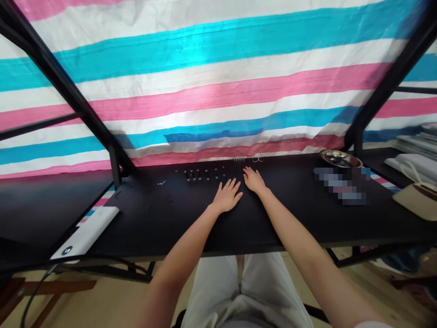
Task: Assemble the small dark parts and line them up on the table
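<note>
Two hands, left hand [228, 197] and right hand [254, 181], lie flat, fingers spread, holding nothing, beside small dark pegs [205, 175] near the table [293, 214] far edge; peg detail unclear.

I see bright, even light glowing through the striped tarp [218, 82] — its colours are saturated. The black table [170, 218] swallows detail, and small items on it barely register. Wide-angle distortion bows the frame poles [61, 82] at the edges — a pixelated patch [341, 184] blurs one spot at right.
</note>
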{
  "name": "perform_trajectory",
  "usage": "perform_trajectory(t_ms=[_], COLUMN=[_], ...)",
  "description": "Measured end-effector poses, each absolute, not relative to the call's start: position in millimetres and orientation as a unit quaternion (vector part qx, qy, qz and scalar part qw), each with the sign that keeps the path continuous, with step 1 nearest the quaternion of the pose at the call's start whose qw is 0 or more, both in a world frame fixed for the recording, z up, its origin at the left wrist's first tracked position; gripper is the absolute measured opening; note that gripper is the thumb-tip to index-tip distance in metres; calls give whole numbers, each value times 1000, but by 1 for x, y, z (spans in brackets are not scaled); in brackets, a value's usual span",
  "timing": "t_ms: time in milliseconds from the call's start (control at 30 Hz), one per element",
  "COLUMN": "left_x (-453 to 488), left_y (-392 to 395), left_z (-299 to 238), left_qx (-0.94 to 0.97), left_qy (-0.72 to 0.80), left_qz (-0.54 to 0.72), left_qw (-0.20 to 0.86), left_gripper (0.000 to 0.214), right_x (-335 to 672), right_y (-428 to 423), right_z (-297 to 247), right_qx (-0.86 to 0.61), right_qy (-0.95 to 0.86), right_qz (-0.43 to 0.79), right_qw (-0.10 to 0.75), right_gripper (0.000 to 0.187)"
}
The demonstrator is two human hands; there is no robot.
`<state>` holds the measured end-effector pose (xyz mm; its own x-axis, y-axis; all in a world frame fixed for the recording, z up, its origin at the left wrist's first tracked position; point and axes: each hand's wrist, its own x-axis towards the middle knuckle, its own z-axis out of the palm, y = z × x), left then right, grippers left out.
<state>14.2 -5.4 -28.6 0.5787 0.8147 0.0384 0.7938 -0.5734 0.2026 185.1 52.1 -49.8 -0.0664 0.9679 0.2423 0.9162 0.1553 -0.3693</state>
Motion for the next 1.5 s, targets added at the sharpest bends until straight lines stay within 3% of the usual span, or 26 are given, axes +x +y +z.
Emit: perform_trajectory(t_ms=[467, 967, 1367, 1500], left_x=[13, 9, 11, 9], left_y=[-6, -4, -9, -9], left_z=[-21, -14, -5, -5], left_qx=[881, 785, 761, 754], left_qy=[453, 519, 535, 543], left_qz=[71, 299, 323, 337], left_qw=[113, 160, 172, 153], left_gripper=[57, 31, 29, 29], right_x=[185, 185, 186, 182], right_y=[52, 52, 52, 50], right_z=[-50, -49, -49, -45], right_qx=[-649, -649, -648, -636], right_qy=[-725, -723, -723, -712], right_qz=[56, 61, 63, 79], right_qw=[223, 228, 231, 285], right_gripper=[41, 40, 40, 38])
